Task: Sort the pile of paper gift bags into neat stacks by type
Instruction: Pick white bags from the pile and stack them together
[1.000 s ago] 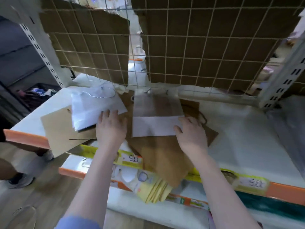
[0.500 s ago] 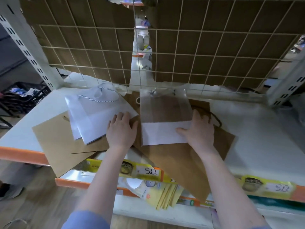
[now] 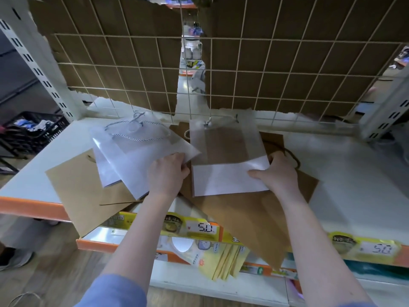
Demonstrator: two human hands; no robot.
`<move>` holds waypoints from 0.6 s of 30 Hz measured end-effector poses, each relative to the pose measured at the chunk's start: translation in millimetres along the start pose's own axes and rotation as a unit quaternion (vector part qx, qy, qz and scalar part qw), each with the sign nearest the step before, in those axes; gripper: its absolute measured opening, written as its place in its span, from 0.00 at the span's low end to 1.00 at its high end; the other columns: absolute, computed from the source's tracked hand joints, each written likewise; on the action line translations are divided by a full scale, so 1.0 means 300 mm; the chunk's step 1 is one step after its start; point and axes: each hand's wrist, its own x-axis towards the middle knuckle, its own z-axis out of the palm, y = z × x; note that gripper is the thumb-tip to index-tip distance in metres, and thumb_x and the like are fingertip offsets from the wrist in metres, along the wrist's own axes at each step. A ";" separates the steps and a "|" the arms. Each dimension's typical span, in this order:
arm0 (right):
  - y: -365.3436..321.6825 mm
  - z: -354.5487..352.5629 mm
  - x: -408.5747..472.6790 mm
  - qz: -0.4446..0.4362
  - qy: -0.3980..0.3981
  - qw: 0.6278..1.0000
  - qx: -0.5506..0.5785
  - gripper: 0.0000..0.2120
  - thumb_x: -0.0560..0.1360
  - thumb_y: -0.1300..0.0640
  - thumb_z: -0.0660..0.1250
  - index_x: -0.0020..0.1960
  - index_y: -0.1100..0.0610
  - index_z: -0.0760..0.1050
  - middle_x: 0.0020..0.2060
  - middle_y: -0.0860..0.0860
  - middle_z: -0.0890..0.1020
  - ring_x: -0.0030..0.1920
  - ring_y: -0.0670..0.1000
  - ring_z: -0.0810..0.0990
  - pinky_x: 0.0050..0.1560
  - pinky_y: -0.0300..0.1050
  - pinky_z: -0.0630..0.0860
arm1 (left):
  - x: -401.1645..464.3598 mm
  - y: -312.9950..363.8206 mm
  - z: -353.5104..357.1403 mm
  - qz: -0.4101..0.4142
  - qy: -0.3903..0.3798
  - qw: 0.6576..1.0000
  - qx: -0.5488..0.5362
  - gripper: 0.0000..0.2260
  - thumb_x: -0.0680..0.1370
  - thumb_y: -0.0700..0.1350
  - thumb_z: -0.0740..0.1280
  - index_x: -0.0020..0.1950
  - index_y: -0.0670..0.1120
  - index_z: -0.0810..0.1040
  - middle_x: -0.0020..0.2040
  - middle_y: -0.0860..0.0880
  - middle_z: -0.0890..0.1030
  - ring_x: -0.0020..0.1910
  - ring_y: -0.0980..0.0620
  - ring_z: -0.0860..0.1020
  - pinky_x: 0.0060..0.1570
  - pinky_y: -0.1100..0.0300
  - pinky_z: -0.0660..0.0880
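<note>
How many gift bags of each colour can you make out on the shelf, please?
White bags: 3, two overlapping at the left and one with a clear window.
Brown kraft bags: at least 3, left, centre, rear.
Total: at least 6.

Both arms stretched fwd, forearms bare, blue sleeve at left elbow. Left hand palm down, fingers curled at tips, gripping corner of white bag. Right hand palm down, thumb out to left, pinching right edge of clear-front bag. Hands near, not touching.
</note>
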 end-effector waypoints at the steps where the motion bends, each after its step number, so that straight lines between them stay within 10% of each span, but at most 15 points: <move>1: 0.003 -0.005 -0.002 -0.006 0.003 1.000 0.012 0.30 0.66 0.51 0.76 0.62 0.60 0.67 0.55 0.56 0.75 0.53 0.57 0.76 0.41 0.45 0.72 | 0.006 0.004 -0.006 -0.001 -0.017 1.000 0.016 0.08 0.73 0.42 0.66 0.51 0.43 0.80 0.45 0.41 0.83 0.44 0.39 0.80 0.38 0.55 0.68; 11: 0.061 -0.086 -0.043 -0.021 0.043 0.992 0.113 0.25 0.69 0.59 0.73 0.61 0.60 0.67 0.51 0.54 0.75 0.49 0.55 0.76 0.44 0.46 0.71 | -0.081 0.087 -0.070 0.016 -0.087 0.996 -0.009 0.19 0.78 0.42 0.59 0.65 0.57 0.75 0.62 0.51 0.79 0.58 0.46 0.76 0.51 0.57 0.72; 15: 0.096 -0.106 -0.045 -0.009 0.043 0.992 0.118 0.31 0.68 0.59 0.72 0.68 0.58 0.65 0.52 0.53 0.75 0.54 0.58 0.77 0.48 0.50 0.76 | -0.162 0.105 -0.054 0.118 -0.024 0.988 -0.094 0.16 0.72 0.40 0.63 0.55 0.53 0.83 0.53 0.53 0.84 0.49 0.49 0.83 0.45 0.54 0.80; 18: 0.120 -0.116 -0.039 -0.008 0.027 0.988 0.149 0.18 0.67 0.62 0.71 0.56 0.55 0.73 0.51 0.55 0.80 0.50 0.58 0.80 0.51 0.56 0.78 | -0.198 0.093 -0.048 0.151 -0.041 0.980 -0.119 0.17 0.67 0.40 0.63 0.50 0.53 0.84 0.48 0.55 0.85 0.46 0.53 0.83 0.42 0.56 0.82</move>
